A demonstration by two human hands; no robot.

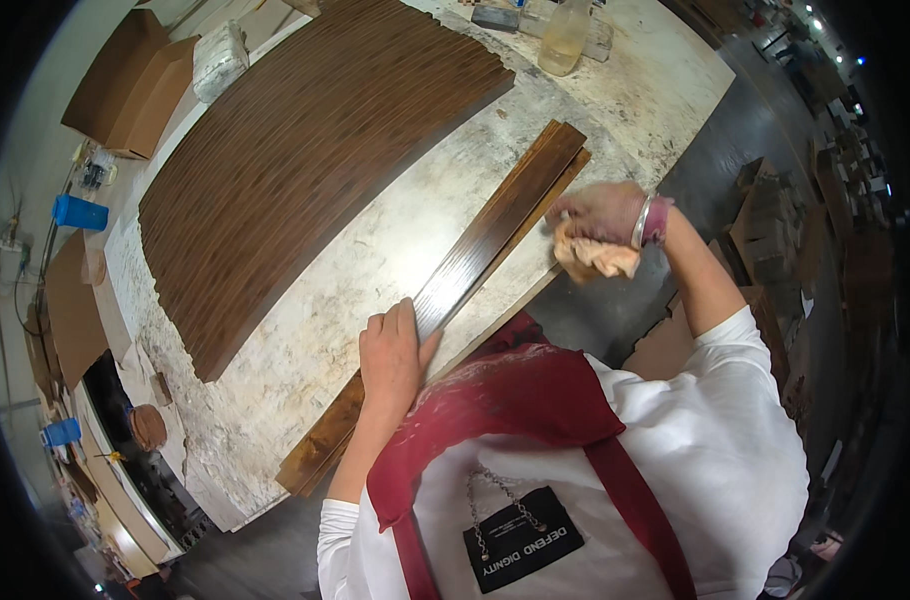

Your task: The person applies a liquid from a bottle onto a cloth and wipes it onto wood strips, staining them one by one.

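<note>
Nearest, you wear a white long-sleeved top and a dark red apron. Your left hand lies palm down across a narrow, dark brown wooden strip, fingers side by side, thumb spread away from them. The strip rests on lighter brown boards, and together they run diagonally along the tabletop's near edge, from near left to far right. Light glares off the strip just beyond your fingers.

To the right, your right hand is curled around a crumpled, peach-coloured cloth, near the far end of the strip; a silver bangle circles that wrist. The stained white tabletop spreads beneath the wood.

Farther left, many dark brown strips lie side by side as a broad, curving panel. Left of it is a blue container. At the far side are a clear bottle of yellowish liquid, on the right, and an open cardboard box, on the left.
</note>
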